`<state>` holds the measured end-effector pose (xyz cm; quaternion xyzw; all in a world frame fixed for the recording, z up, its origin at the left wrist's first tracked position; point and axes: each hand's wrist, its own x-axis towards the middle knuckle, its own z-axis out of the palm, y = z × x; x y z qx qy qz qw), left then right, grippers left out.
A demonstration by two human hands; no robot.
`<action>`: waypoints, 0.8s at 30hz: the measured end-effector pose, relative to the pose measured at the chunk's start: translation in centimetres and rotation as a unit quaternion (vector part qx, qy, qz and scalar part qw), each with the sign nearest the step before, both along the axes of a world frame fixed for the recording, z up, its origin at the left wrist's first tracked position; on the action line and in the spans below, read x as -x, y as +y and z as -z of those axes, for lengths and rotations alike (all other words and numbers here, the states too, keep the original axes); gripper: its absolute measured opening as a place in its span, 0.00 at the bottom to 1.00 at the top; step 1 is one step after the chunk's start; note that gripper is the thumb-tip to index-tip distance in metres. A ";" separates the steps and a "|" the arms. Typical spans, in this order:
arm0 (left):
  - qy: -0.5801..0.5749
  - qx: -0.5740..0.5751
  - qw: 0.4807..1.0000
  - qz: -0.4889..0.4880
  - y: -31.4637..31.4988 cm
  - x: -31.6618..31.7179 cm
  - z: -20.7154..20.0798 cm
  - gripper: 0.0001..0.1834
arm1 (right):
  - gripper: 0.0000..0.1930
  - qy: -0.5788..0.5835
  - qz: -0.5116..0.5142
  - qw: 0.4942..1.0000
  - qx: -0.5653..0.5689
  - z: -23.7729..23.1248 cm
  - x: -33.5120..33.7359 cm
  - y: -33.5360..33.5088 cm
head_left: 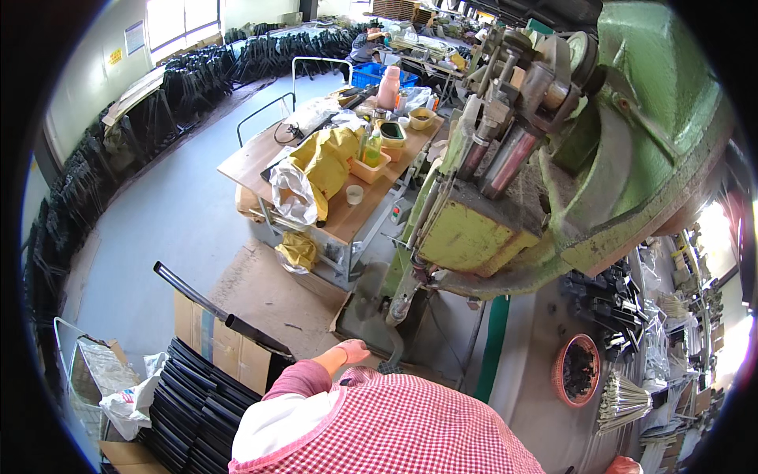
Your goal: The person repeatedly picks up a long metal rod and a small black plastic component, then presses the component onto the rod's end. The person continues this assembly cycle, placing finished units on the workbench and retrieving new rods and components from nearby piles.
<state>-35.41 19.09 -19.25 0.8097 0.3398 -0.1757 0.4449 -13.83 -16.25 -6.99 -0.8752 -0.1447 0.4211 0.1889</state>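
Note:
My left hand reaches out past the red-and-white checked apron, its sleeve pushed up at the wrist. The fingers look curled closed, and what they hold, if anything, is hidden. Just beyond it stands the base of a big green press-like machine, with a bent grey metal pipe nearest the hand. My right hand is not in view; the apron covers that side. Left of my arm, black tubes lie stacked, and one long black tube slants across an open cardboard box.
A wooden-topped table holds a yellow cloth, a pink bottle and tubs. Black parts line the left wall. At right are a red basket of dark pieces and bundled pale rods. Another person sits far back.

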 end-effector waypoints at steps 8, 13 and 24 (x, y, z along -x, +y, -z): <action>-0.007 0.010 0.998 0.067 1.4 0.4 1.1 0.25 | 0.21 0.002 0.021 1.000 0.013 1.9 1.8 -0.7; -0.018 0.025 0.989 0.143 4.0 1.9 7.3 0.25 | 0.20 -0.009 -0.010 0.999 0.038 7.7 5.4 -3.6; -0.044 0.060 0.978 0.193 7.1 -2.8 8.3 0.26 | 0.25 -0.182 0.201 0.957 0.105 8.2 4.4 -10.1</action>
